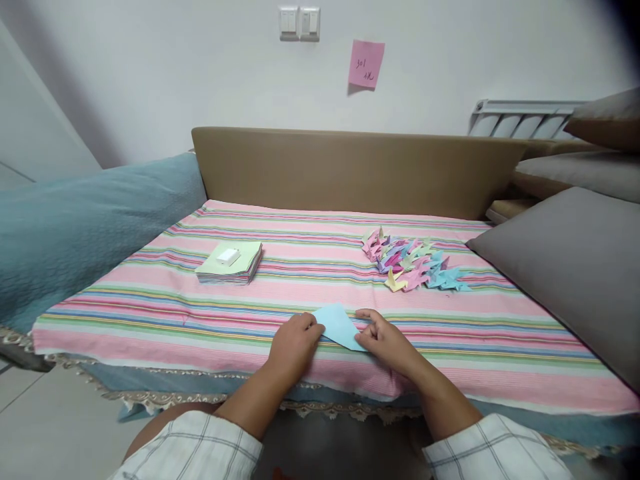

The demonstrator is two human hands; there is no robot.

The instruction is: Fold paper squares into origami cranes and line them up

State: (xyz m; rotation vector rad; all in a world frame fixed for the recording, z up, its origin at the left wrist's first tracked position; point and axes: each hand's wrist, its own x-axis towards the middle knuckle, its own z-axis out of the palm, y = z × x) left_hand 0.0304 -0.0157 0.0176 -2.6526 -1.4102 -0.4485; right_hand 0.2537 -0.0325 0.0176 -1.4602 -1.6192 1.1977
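A folded piece of light blue paper (337,325) lies between my two hands, near the front edge of the striped cloth (310,263). My left hand (297,340) is closed on its left corner, thumb on top, other fingers curled. At the lower right corner, my right hand (383,338) pinches the paper between thumb and finger, with the index finger stretched out above. Beyond my right hand lies a cluster of folded paper cranes (413,262) in pink, purple, yellow, green and blue. Past my left hand sits a stack of square paper sheets (237,265), pale green on top.
A small white box (229,257) rests on the paper stack. The brown backrest (350,170) stands behind the cloth. A blue-covered armrest (100,223) bounds the left side, and grey cushions (565,260) bound the right. A pink note (367,65) hangs on the wall near switches (299,24).
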